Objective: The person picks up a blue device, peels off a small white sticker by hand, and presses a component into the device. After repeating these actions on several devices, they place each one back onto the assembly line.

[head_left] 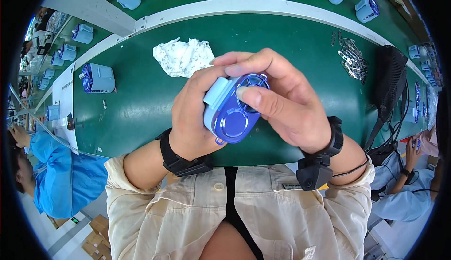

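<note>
Between my hands, above the table, is a small two-tone blue plastic device [234,122]. Its glossy dark-blue face carries a round ring and an opening with spokes like a fan grille; its light-blue side has a raised handle or clip. My left hand [189,109] is closed around the body from the left. My right hand [296,105] grips the far end, its thumb pressed over the spoked opening and its fingers curled over the top. Small metal loops stick out at both ends of the device. Beyond my left hand lies a crumpled white patterned cloth [183,57].
The green table [155,105] has a white rail [225,5] along its far side. A similar blue device [100,78] stands left; several more stand past the rail. At right lie a pile of small metal clips [353,60] and a black mesh bag [390,76]. People sit on both sides.
</note>
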Motion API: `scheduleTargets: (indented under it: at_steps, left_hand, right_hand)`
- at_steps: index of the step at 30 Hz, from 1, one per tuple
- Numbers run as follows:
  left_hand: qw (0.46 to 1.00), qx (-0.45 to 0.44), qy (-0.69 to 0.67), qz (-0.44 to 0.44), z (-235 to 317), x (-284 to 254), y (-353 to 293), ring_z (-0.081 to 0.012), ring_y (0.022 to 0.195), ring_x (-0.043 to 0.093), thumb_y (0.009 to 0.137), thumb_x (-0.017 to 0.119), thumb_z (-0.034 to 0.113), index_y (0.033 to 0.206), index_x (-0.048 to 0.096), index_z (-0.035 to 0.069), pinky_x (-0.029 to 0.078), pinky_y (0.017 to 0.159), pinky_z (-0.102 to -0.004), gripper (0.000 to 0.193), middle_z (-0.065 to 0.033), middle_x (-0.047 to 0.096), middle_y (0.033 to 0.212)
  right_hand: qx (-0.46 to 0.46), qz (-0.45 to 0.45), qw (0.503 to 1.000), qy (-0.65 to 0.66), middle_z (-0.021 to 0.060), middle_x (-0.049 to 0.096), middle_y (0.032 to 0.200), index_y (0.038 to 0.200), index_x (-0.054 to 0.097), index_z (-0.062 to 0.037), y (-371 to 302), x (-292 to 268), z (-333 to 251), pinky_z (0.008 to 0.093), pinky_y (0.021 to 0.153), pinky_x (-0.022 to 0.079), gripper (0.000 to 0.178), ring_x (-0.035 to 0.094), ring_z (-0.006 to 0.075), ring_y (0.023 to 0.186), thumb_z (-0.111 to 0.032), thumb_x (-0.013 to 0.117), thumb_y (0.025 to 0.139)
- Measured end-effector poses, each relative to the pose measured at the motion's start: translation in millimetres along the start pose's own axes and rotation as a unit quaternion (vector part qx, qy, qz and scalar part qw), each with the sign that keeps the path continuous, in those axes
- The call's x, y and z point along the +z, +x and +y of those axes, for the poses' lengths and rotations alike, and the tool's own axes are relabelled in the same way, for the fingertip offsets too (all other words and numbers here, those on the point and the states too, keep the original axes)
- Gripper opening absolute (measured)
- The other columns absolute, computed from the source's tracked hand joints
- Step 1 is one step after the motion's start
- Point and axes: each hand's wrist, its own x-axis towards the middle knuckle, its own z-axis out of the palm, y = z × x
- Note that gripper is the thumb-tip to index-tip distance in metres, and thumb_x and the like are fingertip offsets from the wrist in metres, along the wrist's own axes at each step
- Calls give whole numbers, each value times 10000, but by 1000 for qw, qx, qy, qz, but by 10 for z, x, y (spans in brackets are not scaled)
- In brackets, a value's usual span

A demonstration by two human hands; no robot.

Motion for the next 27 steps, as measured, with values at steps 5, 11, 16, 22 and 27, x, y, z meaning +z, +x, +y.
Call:
scheduleTargets:
  at_steps: [5, 11, 16, 22, 27]
  left_hand:
    - [998, -12, -52, 22, -72, 76, -55, -247, 973, 642, 679, 853, 106, 1267, 432, 27, 516, 815, -332, 727, -150, 604, 1118]
    - [994, -23, -92, 48, -88, 119, -65, -271, 878, 651, 687, 831, 122, 1213, 502, 27, 517, 739, -330, 628, -143, 624, 1037]
    - [998, -16, -43, 42, -45, 82, -27, -276, 878, 643, 672, 842, 125, 1206, 505, 30, 514, 747, -332, 639, -141, 623, 1031]
    - [995, 26, -57, 83, -129, 125, -48, -306, 963, 606, 675, 842, 140, 1226, 482, 39, 491, 831, -375, 666, -155, 595, 1098]
    - [992, 58, -72, 88, -187, 142, -33, -314, 1017, 586, 693, 837, 150, 1261, 452, 45, 469, 889, -407, 694, -155, 572, 1171]
  right_hand:
    - [92, -8, 975, 204, 182, 430, 1403, 1207, 521, -22, 27, 23, -137, 370, 981, 458, 273, 530, 223, 1177, -119, 561, 956]
    - [-4, -32, 998, 50, 191, 428, 1398, 1213, 520, -29, 4, -26, -4, 364, 980, 458, 268, 528, 219, 1177, -125, 546, 964]
    - [-40, 14, 999, -23, 194, 406, 1412, 1227, 512, -34, -56, 13, 87, 364, 981, 456, 283, 526, 226, 1178, -148, 541, 970]
    - [-16, -31, 999, 32, 190, 360, 1442, 1253, 497, -43, 3, 43, 32, 365, 993, 444, 349, 514, 240, 1194, -236, 559, 969]
    - [-15, -40, 999, -11, 186, 284, 1498, 1334, 436, -75, 14, 58, 10, 393, 1064, 393, 587, 432, 279, 1298, -464, 585, 920]
